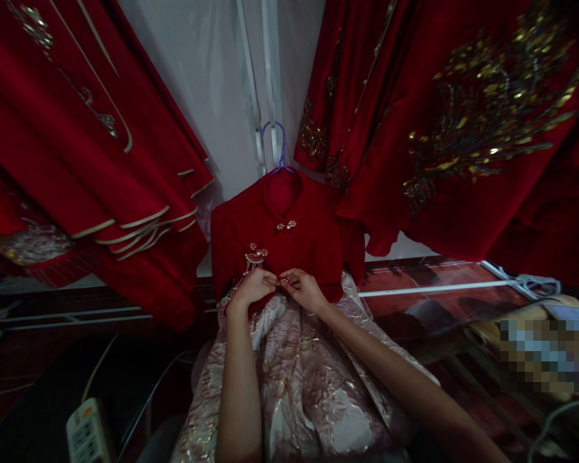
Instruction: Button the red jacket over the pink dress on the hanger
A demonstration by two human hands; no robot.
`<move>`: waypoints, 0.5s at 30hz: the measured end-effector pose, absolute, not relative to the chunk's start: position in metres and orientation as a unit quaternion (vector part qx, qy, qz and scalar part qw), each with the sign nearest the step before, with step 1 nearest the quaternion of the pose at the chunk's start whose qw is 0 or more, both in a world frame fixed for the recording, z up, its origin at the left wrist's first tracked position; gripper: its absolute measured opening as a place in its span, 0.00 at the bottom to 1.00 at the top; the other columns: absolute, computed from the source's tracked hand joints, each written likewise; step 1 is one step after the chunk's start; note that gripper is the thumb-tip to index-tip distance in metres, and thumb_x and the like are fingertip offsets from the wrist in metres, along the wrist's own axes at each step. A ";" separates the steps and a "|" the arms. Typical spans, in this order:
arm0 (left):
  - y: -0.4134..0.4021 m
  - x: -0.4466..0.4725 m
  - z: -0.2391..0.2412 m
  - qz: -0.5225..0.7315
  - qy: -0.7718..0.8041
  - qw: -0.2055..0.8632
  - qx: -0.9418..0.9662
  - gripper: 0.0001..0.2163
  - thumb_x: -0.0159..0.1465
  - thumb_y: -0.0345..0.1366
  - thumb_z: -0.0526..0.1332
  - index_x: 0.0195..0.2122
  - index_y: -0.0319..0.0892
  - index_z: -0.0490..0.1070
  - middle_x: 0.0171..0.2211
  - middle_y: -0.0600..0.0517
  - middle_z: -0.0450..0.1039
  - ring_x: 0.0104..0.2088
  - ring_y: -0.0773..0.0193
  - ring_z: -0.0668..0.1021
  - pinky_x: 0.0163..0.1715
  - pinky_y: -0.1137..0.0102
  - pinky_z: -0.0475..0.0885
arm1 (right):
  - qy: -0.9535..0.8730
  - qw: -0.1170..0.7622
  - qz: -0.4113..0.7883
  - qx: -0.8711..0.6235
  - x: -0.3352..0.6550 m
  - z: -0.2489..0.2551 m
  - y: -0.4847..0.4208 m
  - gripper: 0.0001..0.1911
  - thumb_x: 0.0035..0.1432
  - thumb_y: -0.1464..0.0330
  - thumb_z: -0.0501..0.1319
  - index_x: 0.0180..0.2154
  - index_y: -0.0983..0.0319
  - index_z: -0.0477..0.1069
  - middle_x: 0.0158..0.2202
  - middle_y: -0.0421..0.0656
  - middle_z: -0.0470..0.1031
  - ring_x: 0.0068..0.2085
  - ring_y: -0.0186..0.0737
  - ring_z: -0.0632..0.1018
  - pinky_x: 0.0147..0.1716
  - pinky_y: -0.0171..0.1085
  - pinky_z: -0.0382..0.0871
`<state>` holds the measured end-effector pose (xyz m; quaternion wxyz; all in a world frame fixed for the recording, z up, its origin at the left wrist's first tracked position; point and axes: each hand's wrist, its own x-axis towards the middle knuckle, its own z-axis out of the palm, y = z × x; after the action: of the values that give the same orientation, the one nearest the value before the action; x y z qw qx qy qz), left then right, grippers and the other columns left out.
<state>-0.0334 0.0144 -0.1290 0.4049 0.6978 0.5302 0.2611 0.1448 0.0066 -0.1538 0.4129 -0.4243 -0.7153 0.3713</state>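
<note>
Red jacket point(313, 238) on a purple hanger point(284, 145), front facing the wearer of the camera. Left hand point(255, 287) and right hand point(306, 290) meet at its lower front — fingertips pinching a small beaded fastener point(282, 281) between them. Collar clasp point(286, 226) sits above the grip, brocade skirt point(289, 373) just below.
</note>
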 end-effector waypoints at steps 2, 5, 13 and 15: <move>0.015 -0.033 -0.130 0.273 0.534 0.416 0.684 0.10 0.49 0.28 0.61 0.33 0.35 0.75 0.32 0.48 0.79 0.33 0.64 0.78 0.37 0.71 0.72 | -0.719 0.415 0.354 -0.431 0.143 -0.156 0.009 0.09 0.55 0.70 0.59 0.40 0.62 0.72 0.35 0.43 0.74 0.34 0.33 0.75 0.33 0.32 0.71; 0.016 -0.033 -0.130 0.272 0.543 0.411 0.680 0.08 0.49 0.29 0.63 0.32 0.36 0.75 0.30 0.48 0.79 0.32 0.64 0.79 0.37 0.70 0.72 | -0.725 0.422 0.337 -0.427 0.141 -0.158 0.013 0.09 0.56 0.71 0.58 0.39 0.61 0.72 0.36 0.42 0.74 0.35 0.33 0.75 0.35 0.32 0.71; 0.018 -0.035 -0.129 0.264 0.559 0.325 0.715 0.07 0.51 0.30 0.61 0.30 0.37 0.76 0.29 0.48 0.79 0.31 0.64 0.79 0.35 0.72 0.72 | -0.760 0.415 0.255 -0.431 0.133 -0.156 0.006 0.09 0.58 0.71 0.57 0.41 0.60 0.71 0.39 0.43 0.73 0.34 0.33 0.75 0.37 0.33 0.71; 0.018 -0.035 -0.129 0.264 0.561 0.315 0.719 0.08 0.50 0.29 0.61 0.31 0.36 0.76 0.29 0.48 0.79 0.31 0.64 0.79 0.35 0.72 0.72 | -0.766 0.411 0.241 -0.432 0.132 -0.155 0.002 0.10 0.58 0.71 0.56 0.43 0.59 0.70 0.39 0.42 0.72 0.35 0.33 0.75 0.37 0.33 0.71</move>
<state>-0.0351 0.0177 -0.1289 0.3146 0.7188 0.5610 0.2637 0.1315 0.0021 -0.1552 0.4112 -0.4319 -0.7657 0.2409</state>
